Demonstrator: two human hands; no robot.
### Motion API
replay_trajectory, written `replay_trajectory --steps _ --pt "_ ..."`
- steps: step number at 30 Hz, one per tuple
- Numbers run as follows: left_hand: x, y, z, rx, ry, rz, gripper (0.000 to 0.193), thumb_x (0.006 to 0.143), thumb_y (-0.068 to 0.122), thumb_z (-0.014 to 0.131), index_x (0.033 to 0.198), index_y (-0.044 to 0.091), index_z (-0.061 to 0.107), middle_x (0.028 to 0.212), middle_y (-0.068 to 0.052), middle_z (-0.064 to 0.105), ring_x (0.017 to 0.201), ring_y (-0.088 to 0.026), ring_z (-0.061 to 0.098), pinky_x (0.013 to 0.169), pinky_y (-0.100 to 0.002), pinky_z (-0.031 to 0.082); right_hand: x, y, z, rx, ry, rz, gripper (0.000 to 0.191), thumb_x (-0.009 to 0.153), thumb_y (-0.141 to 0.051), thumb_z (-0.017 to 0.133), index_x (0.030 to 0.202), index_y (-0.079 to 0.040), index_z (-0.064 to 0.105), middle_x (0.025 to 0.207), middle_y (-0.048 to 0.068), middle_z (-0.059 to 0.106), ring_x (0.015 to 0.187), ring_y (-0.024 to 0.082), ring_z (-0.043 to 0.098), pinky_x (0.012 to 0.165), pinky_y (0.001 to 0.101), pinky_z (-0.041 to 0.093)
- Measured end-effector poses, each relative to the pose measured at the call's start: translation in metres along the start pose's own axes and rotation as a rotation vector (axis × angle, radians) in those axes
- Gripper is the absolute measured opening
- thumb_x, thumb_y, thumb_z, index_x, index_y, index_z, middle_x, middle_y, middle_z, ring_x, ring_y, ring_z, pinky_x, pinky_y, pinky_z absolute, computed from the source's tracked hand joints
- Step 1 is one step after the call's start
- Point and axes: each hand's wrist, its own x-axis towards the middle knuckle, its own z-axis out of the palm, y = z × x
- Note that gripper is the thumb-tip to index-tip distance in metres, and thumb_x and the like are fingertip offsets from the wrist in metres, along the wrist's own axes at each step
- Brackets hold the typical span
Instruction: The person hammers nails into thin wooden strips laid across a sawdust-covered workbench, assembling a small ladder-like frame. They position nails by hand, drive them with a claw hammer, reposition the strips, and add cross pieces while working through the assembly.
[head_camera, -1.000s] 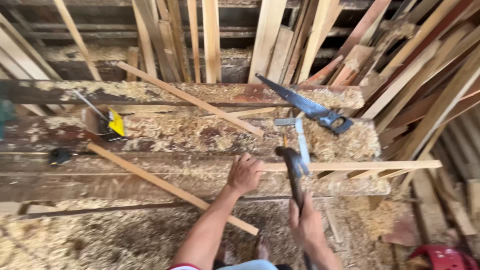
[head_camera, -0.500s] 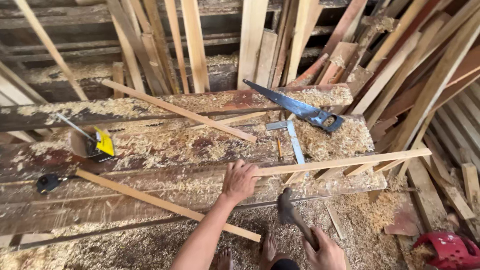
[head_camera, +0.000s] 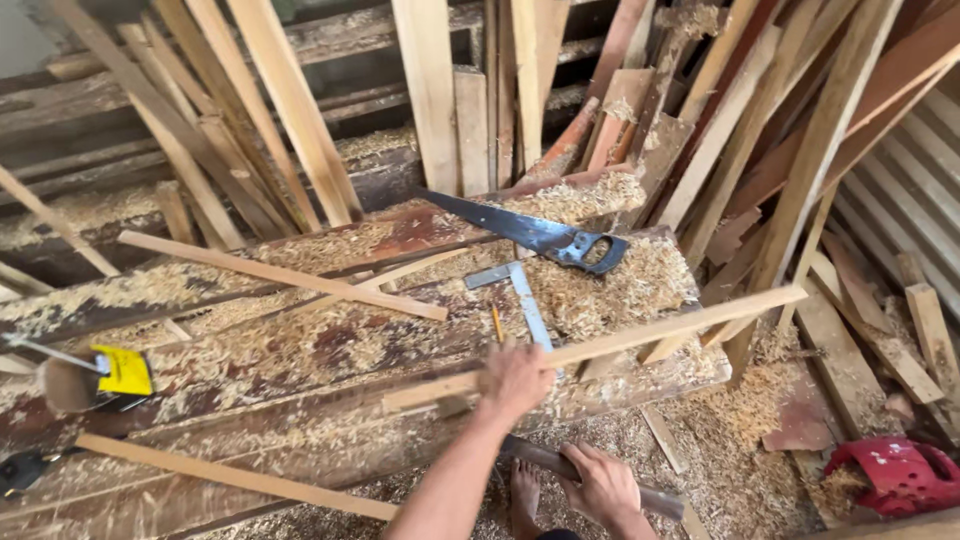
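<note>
My left hand (head_camera: 517, 378) presses down on a long thin wooden strip (head_camera: 660, 330) that lies across a sawdust-covered workbench (head_camera: 300, 350) and juts past its right end. Below the bench's front edge, my right hand (head_camera: 603, 485) grips the wooden handle of a hammer (head_camera: 548, 460), held low and lying nearly level. A metal try square (head_camera: 520, 295) and a pencil (head_camera: 496, 322) lie just beyond my left hand. Farther back rests a handsaw (head_camera: 540, 235) with a dark handle.
Two loose strips (head_camera: 280, 275) (head_camera: 230, 478) lie on the bench. At its left end sits a container with a yellow label (head_camera: 100, 378). Many planks (head_camera: 440, 100) lean behind and to the right. A red object (head_camera: 895, 472) and my bare foot (head_camera: 524, 495) are on the sawdust floor.
My right hand has lowered the hammer from upright above the strip to below the bench edge. My left hand stays on the strip. The view has moved closer.
</note>
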Motion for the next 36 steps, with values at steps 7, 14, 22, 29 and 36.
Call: replay_trajectory --steps 7,14,22,29,36 --pt "-0.001 -0.045 -0.035 0.152 0.232 0.05 0.035 0.103 0.038 0.047 0.114 0.01 0.065 0.059 0.0 0.044 0.054 -0.019 0.041 0.046 -0.038 0.038 0.021 0.024 -0.014 0.06 -0.002 -0.049 0.04 0.076 -0.029 0.077 0.114 -0.023 0.066 0.094 0.0 0.068 0.088 0.024 0.07 0.077 0.042 0.057" --pt "-0.064 -0.099 -0.101 0.123 0.364 -0.139 0.032 0.096 0.046 0.057 0.079 0.019 0.057 0.059 0.001 0.048 0.06 -0.019 0.043 0.058 -0.04 0.038 0.1 0.008 -0.018 -0.064 0.153 -0.117 0.043 0.077 -0.035 0.081 0.117 -0.025 0.07 0.119 0.003 0.066 0.101 0.023 0.064 0.09 0.042 0.051" --pt "-0.131 -0.126 -0.128 -0.05 0.656 -0.142 0.028 0.086 0.04 0.067 0.081 0.013 0.06 0.068 -0.006 0.061 0.072 -0.029 0.06 0.069 -0.047 0.044 0.085 -0.104 0.017 0.588 -0.242 -0.105 0.018 0.09 -0.024 0.07 0.088 -0.008 0.078 0.087 0.011 0.08 0.079 0.025 0.079 0.076 0.0378 0.061" --pt "-0.189 -0.184 -0.131 -0.118 0.677 -0.141 0.034 0.089 0.046 0.068 0.083 0.013 0.061 0.07 -0.009 0.059 0.072 -0.029 0.06 0.062 -0.046 0.045 0.058 -0.237 0.071 0.036 -0.537 -0.176 0.055 0.085 -0.047 0.084 0.123 -0.012 0.063 0.103 0.021 0.072 0.102 0.038 0.067 0.091 0.0495 0.053" --pt "-0.248 -0.254 -0.109 -0.079 0.662 -0.167 0.034 0.094 0.049 0.063 0.085 0.017 0.06 0.067 -0.001 0.051 0.062 -0.021 0.048 0.058 -0.04 0.041 0.048 -0.25 0.092 0.309 -0.328 -0.082 0.063 0.07 -0.024 0.074 0.132 -0.027 0.066 0.101 0.005 0.079 0.092 0.03 0.074 0.082 0.0445 0.058"
